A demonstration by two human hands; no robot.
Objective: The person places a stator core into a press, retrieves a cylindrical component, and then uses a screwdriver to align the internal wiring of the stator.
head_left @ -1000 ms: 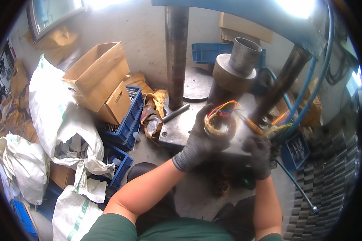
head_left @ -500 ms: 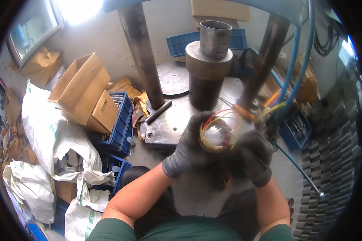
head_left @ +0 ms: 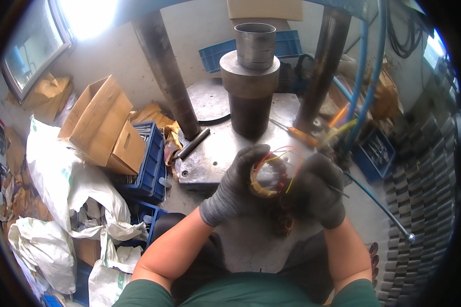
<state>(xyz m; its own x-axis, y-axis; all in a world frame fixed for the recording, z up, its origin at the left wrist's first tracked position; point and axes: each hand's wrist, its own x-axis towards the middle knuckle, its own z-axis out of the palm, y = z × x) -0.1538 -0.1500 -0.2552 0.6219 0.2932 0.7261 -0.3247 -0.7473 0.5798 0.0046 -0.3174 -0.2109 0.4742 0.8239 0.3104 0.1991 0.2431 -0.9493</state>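
My left hand, in a grey work glove, is closed around the side of a wound motor stator. This ring-shaped part has its opening tilted up toward me, and red and yellow lead wires arch over its top. Close by its right side is my gloved right hand, closed and slightly blurred. A thin metal rod sticks out of that fist toward the lower right; the rest of it is hidden. Below the stator hang some dark orange strands, too blurred to make out.
Ahead stands a metal press base bearing a stepped steel cylinder between two posts. On it lie a short steel bar and an orange-handled tool. Cartons, blue crates and white sacks crowd the left. A ball-ended lever juts out at right.
The view has shifted, so the press appears farther left. My left hand still holds the stator, which is tilted slightly differently. The rod in my right fist now points more sideways.
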